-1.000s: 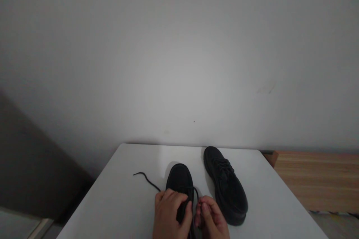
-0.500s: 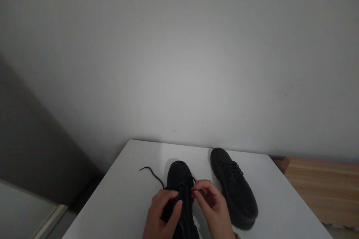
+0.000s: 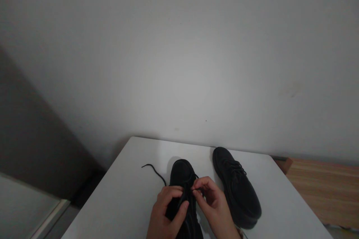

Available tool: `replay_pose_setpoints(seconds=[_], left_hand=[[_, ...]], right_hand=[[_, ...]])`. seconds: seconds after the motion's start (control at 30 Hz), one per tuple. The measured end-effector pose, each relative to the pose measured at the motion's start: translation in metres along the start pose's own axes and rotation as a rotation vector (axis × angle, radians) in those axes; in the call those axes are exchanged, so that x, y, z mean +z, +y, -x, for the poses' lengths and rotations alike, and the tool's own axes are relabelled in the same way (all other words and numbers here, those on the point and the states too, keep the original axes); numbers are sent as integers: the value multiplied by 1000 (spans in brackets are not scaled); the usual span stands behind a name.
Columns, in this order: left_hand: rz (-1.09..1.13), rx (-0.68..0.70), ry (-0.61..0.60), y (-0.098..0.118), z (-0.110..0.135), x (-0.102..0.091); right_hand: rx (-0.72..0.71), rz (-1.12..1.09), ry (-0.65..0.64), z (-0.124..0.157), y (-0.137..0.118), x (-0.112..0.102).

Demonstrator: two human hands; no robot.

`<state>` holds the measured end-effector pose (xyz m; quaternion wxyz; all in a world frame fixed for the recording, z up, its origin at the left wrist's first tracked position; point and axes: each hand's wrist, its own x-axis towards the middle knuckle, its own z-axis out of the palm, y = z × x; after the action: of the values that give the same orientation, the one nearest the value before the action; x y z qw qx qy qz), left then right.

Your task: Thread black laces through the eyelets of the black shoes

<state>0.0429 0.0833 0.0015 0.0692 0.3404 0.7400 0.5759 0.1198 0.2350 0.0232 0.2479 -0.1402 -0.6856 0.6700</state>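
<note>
A black lace-up shoe (image 3: 181,171) lies toe-away on the white table, its heel end cut off by the bottom of the view. My left hand (image 3: 168,209) grips the left side of its lacing area, with fingers and thumb around the flap. Between the thumb and fingertips of my right hand (image 3: 211,201) is the black shoelace (image 3: 197,176), pinched at the shoe's right eyelet edge. The lace's other end (image 3: 154,170) trails loose over the table to the left. My fingers hide the eyelets.
To the right stands a second black shoe (image 3: 242,190), its lace tied. The white table (image 3: 117,194) backs onto a pale wall (image 3: 185,63). A wooden surface (image 3: 322,186) lies beyond the table's right edge.
The view has shifted slightly, so both shoes and hands appear a little further right. Both hands keep their hold on the shoe and lace.
</note>
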Motion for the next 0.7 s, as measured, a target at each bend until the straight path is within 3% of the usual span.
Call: replay_pose_setpoints(seconds=[0.23, 0.47, 0.63, 0.7], left_hand=[[120, -70, -9, 6, -2, -3], [4, -178, 24, 13, -12, 16], [-142, -85, 59, 15, -16, 35], [-210, -32, 61, 14, -15, 42]], right_hand=[[27, -1, 85, 1, 10, 0], [38, 9, 130, 2, 26, -9], [30, 54, 170, 9, 36, -24], [-30, 109, 245, 18, 38, -29]])
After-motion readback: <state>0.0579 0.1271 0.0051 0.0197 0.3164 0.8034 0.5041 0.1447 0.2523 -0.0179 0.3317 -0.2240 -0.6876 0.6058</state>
